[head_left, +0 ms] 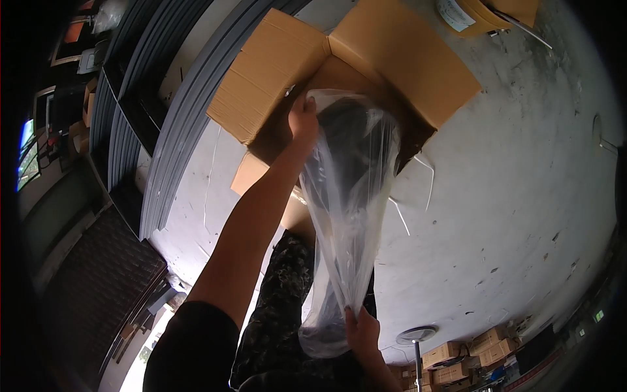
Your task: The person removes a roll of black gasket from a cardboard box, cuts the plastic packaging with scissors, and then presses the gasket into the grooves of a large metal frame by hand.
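Note:
A long clear plastic bag (pixel 346 215) stretches between my two hands, its wide end over an open cardboard box (pixel 392 59). My left hand (pixel 303 119) grips the bag's upper left edge at the box's opening, fingers closed. Lower down and close to my legs, my right hand (pixel 363 334) pinches the gathered film, with the bag's loose end bunched beside it. A dark rounded shape (pixel 356 130) shows through the wide end; whether it lies in the bag or behind it in the box, I cannot tell.
Long grey ribbed strips (pixel 189 117) stand at the left. White strap pieces (pixel 400 217) lie on the grey floor (pixel 496 215) by the box. A yellow bucket (pixel 480 19) is at the far right, and stacked cartons (pixel 450 372) near a round disc on a pole (pixel 417 336) at lower right.

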A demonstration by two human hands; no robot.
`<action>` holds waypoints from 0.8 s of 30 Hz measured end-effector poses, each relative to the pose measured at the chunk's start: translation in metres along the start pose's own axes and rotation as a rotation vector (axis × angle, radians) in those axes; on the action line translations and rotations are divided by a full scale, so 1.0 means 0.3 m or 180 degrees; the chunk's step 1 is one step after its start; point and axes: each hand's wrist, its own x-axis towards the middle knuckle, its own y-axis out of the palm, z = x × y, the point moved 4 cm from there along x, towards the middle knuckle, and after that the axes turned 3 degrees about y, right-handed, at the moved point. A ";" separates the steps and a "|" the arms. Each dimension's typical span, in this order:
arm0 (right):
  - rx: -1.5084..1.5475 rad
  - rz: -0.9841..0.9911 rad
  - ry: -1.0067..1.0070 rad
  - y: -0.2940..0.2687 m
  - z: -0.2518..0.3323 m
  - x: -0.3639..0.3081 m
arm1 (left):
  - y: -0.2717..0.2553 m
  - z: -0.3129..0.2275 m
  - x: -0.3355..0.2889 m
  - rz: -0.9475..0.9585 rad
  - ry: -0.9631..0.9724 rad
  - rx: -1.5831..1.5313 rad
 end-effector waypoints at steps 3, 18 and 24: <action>-0.0139 -0.0318 -0.0102 -0.009 -0.078 -0.007 | -0.053 0.033 -0.030 -0.0175 -0.0369 -0.0569; 0.1532 -0.1004 0.0471 -0.068 -0.227 0.199 | -0.539 -0.341 -0.581 0.1021 -0.0698 -0.0163; 0.1666 -0.0720 -0.0022 0.069 -0.042 0.274 | -0.811 -0.412 -0.762 0.0913 -0.1503 0.0032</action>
